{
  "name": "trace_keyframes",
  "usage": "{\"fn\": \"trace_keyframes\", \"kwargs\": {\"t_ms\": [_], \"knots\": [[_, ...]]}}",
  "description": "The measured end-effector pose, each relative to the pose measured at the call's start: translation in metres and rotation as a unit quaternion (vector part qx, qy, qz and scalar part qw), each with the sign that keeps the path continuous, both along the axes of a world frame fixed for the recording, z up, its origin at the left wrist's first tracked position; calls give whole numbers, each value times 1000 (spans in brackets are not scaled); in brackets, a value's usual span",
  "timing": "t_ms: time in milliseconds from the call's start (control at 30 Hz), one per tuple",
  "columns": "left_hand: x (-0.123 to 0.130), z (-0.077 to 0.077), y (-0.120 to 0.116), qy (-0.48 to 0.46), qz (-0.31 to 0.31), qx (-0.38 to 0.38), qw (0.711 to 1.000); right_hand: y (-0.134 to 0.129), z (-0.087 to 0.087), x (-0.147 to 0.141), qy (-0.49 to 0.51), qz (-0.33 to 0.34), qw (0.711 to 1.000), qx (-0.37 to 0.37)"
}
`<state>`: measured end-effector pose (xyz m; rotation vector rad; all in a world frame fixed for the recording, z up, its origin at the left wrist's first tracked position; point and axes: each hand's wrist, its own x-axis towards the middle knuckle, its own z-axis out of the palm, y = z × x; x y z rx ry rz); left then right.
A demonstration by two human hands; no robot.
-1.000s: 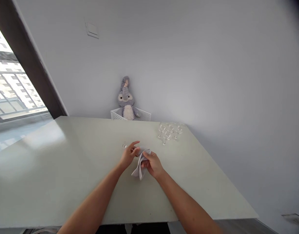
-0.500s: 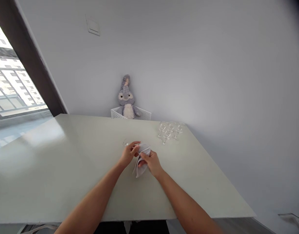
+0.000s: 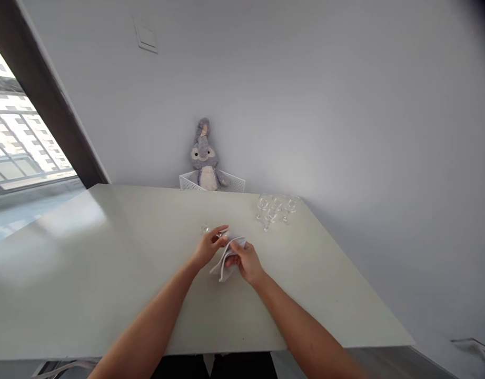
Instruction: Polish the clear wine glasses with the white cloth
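Clear glass (image 3: 205, 228) is held, seemingly, in the left hand's (image 3: 207, 249) curled fingers above the worktop (image 3: 139, 263) — end pointed left, long axis roughly crosswise. Cloth (image 3: 223, 269), just right, is gripped by the right hand's (image 3: 249, 264) fingers.

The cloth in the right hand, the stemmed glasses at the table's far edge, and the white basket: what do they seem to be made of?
Cloth: soft, matte fabric, since it folds limply; fibre unclear.
Stemmed glasses: probably glass, clear and shiny, though plastic is possible.
White basket: likely moulded plastic, matte, judging by its regular small holes.
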<state>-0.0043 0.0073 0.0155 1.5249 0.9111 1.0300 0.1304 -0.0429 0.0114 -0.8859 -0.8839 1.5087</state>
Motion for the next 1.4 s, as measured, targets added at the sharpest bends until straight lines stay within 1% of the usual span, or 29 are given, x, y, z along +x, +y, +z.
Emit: {"fn": "trace_keyframes", "kwargs": {"t_ms": [67,100,133,167,233,300,333,367,400,433,467,500,567,600,633,667,733,767,800,833,867,900,933,1000,1067,1133,1233,1333,1400], "knots": [[-1,-1,0,18,15,-8,1000,-6,-2,-5,-113,-24,992,52],[-1,0,0,22,16,-7,1000,-7,-2,-6,-141,-36,987,61],[0,1,-1,23,14,-3,1000,-6,-2,-6,-140,-43,988,57],[0,2,-3,17,7,3,1000,-4,-1,-4,-110,-44,992,38],[0,5,-5,-14,-28,7,999,2,2,1,3,-31,999,-34],[0,9,-7,-55,-66,5,996,8,5,6,108,-14,990,-94],[0,9,-7,-67,-74,7,995,9,6,8,130,-5,986,-103],[0,10,-7,-67,-68,11,995,9,6,9,128,4,987,-97],[0,9,-7,-56,-48,13,997,8,6,8,102,11,992,-76],[0,8,-6,-40,-26,10,999,6,5,7,53,16,997,-47],[1,6,-5,-24,-8,2,1000,3,3,5,-13,14,1000,-13],[2,4,-4,-14,3,-10,1000,0,2,2,-89,3,996,24],[3,0,-2,-11,8,-35,999,-5,-2,-1,-223,-41,969,98],[3,-2,-1,-14,4,-42,999,-7,-3,-2,-267,-61,953,128],[3,-3,-1,-12,1,-42,999,-7,-3,-2,-291,-73,943,146],[2,-3,-1,1,0,-34,999,-6,-2,-1,-295,-79,941,147],[-1,-1,-1,59,28,19,998,-1,1,3,-259,-87,957,99],[-3,1,-2,102,56,69,991,3,4,6,-227,-98,967,61],[-5,3,-3,147,89,133,976,6,6,11,-190,-112,975,22],[-7,5,-4,191,115,201,954,10,8,15,-151,-126,980,-14],[-9,6,-5,229,128,267,927,14,10,20,-113,-133,984,-44],[-10,8,-6,261,125,323,901,17,10,24,-78,-127,986,-71],[-10,8,-6,289,109,364,879,20,9,28,-46,-109,988,-95],[-10,8,-7,337,72,401,849,23,6,33,-5,-52,990,-131],[-10,5,-6,375,50,395,837,24,2,36,-2,9,990,-139],[-12,3,-4,395,36,359,845,24,0,38,-32,59,991,-114],[-16,4,-2,379,21,273,884,22,5,44,-103,112,988,-32],[-19,9,-1,335,5,186,924,18,14,53,-189,143,970,53],[-20,13,-1,302,-7,144,942,17,19,57,-248,143,954,90]]}}
